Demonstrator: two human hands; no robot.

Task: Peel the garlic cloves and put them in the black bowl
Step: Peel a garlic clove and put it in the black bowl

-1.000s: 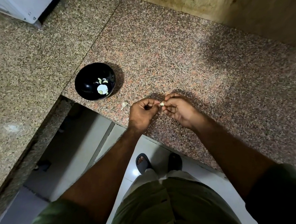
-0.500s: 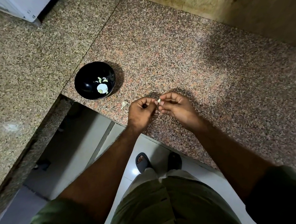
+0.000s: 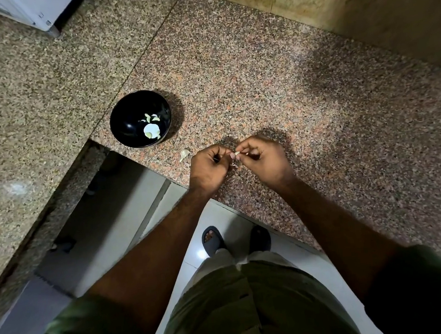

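Observation:
A small pale garlic clove is pinched between the fingertips of my left hand and my right hand, just above the granite counter near its front edge. Both hands have curled fingers and meet over the clove. The black bowl stands on the counter to the upper left of my hands and holds a few pale garlic pieces. Another unpeeled clove lies on the counter between the bowl and my left hand.
The speckled granite counter runs back to a beige wall. A lower counter section lies to the left, with a white appliance at its far corner. Below the edge are white floor tiles and my sandalled feet.
My hands have closed tighter together over the clove, and the right hand's fingers have curled in more. The bowl and the loose clove have not moved.

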